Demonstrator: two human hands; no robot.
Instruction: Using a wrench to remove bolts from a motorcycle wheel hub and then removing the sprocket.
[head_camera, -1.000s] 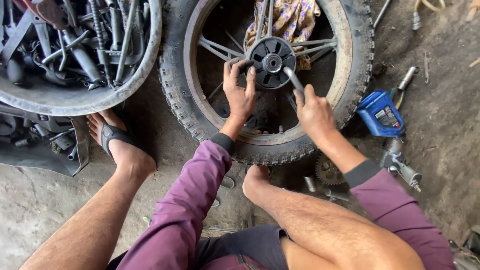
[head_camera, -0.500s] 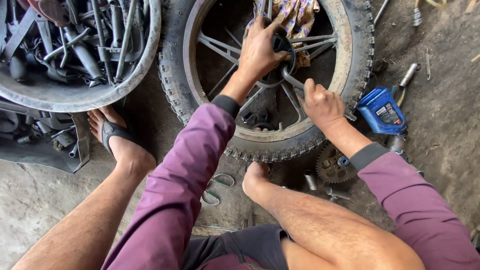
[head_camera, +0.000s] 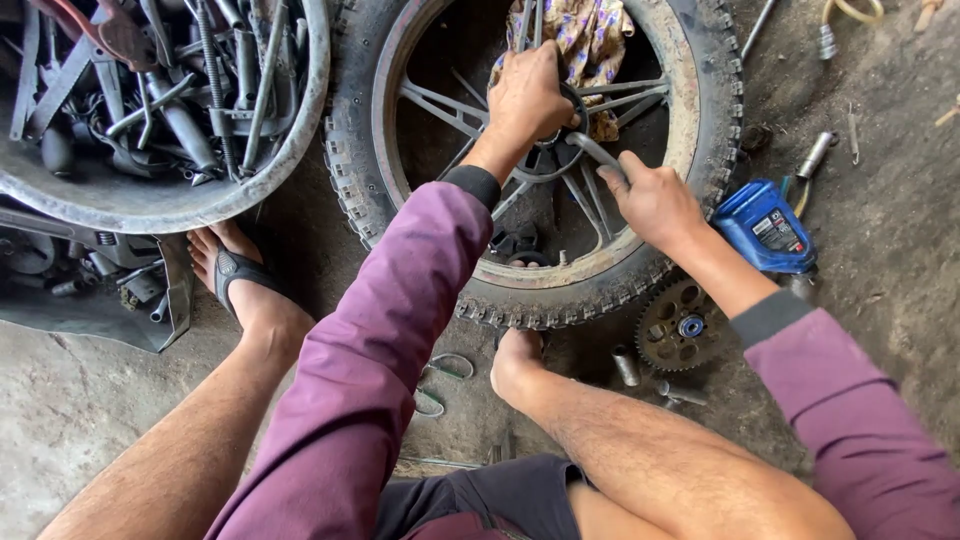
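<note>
the motorcycle wheel (head_camera: 540, 160) lies flat on the ground. its hub is covered by the left hand (head_camera: 527, 97), fingers curled over it; a wrench handle (head_camera: 596, 152) is clamped in the right hand (head_camera: 655, 203). the sprocket (head_camera: 678, 326) is already off; hub work looks unfinished.

purple sleeves (head_camera: 400, 300), blue bottle (head_camera: 765, 225)

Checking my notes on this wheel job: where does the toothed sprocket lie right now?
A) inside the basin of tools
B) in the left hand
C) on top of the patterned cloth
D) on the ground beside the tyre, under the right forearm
D: the sprocket lies flat on the ground against the tyre, just below the right forearm.
</note>
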